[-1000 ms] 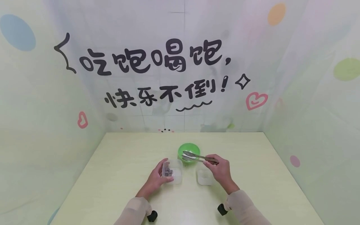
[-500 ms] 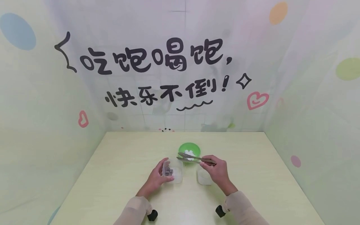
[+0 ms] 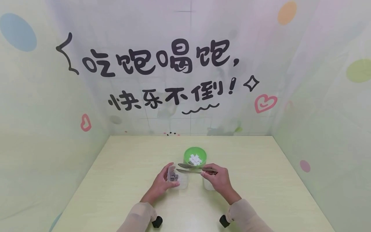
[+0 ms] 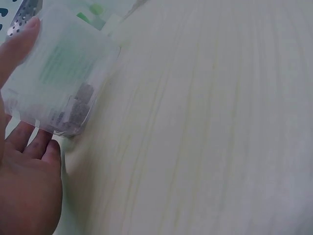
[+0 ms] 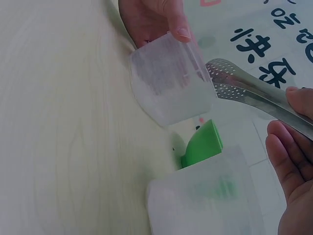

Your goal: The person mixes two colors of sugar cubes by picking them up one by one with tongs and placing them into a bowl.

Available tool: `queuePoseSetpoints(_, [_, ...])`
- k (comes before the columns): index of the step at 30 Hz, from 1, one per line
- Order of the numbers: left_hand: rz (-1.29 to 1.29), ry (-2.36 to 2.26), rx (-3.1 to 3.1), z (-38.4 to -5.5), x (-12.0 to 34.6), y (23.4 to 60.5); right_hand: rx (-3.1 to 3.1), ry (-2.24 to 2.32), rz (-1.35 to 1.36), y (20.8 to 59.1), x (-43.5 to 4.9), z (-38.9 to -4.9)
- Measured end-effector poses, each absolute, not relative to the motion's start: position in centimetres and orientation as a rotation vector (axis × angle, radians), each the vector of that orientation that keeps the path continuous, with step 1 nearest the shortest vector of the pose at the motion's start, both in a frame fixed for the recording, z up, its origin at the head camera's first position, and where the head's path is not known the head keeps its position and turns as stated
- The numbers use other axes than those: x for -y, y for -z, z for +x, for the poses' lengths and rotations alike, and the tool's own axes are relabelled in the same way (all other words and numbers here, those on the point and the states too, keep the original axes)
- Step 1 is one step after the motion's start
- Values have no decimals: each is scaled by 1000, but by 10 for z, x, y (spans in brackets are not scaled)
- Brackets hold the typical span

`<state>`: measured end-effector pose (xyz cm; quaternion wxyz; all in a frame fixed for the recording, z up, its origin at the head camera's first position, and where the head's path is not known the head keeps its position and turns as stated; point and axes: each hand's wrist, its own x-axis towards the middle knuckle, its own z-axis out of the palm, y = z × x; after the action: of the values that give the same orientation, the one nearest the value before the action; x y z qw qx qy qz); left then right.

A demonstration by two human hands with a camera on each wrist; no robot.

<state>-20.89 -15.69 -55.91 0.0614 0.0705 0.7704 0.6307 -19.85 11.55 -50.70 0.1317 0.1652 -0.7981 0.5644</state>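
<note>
My left hand grips a clear plastic container by its left side, thumb at the front. Several greyish-purple cubes are gathered at the container's left end. In the left wrist view the container looks tilted, and darker cubes show through its wall. My right hand holds metal tongs with perforated tips. Their arms stand apart, and the tips are at the container's open mouth with nothing visible between them. Behind is a green bowl with several white cubes.
A second translucent container stands under my right hand, partly hidden by it in the head view. The pale wooden table ends at a printed backdrop at the back and sides.
My right hand has moved the tongs left and toward me, from over the green bowl to the container's mouth. The white cubes are now more exposed. My left hand stays in place.
</note>
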Motion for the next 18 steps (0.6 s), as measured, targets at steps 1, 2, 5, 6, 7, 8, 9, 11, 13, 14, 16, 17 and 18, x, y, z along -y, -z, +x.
queuePoseSetpoints(1, [214, -1908, -2325, -209, 157, 559, 2317, -1639, 489, 507, -115, -198])
queuePoseSetpoints(2, [217, -1910, -2319, -209, 157, 560, 2315, -1643, 499, 508, -114, -198])
queuePoseSetpoints(5, [230, -1928, -2296, -210, 158, 560, 2320, -1648, 518, 510, -110, -197])
queuePoseSetpoints(6, [234, -1931, -2290, -210, 158, 561, 2321, -1655, 523, 510, -109, -197])
queuePoseSetpoints(7, [238, -1932, -2286, -210, 158, 561, 2319, -1660, 530, 511, -108, -198])
queuePoseSetpoints(8, [248, -1932, -2288, -210, 159, 562, 2321, -1662, 534, 511, -107, -198])
queuePoseSetpoints(9, [244, -1935, -2284, -211, 159, 562, 2325, -1664, 537, 511, -105, -199])
queuePoseSetpoints(11, [241, -1937, -2279, -211, 159, 563, 2337, -1661, 543, 511, -103, -200])
queuePoseSetpoints(13, [238, -1949, -2267, -211, 159, 563, 2352, -1650, 549, 511, -101, -201])
queuePoseSetpoints(14, [241, -1953, -2267, -211, 158, 563, 2365, -1644, 551, 512, -101, -201])
queuePoseSetpoints(16, [239, -1959, -2263, -211, 158, 562, 2391, -1615, 559, 511, -99, -202])
queuePoseSetpoints(17, [241, -1963, -2261, -211, 158, 562, 2402, -1601, 562, 511, -98, -202])
queuePoseSetpoints(18, [240, -1962, -2264, -211, 158, 562, 2412, -1583, 566, 510, -97, -202])
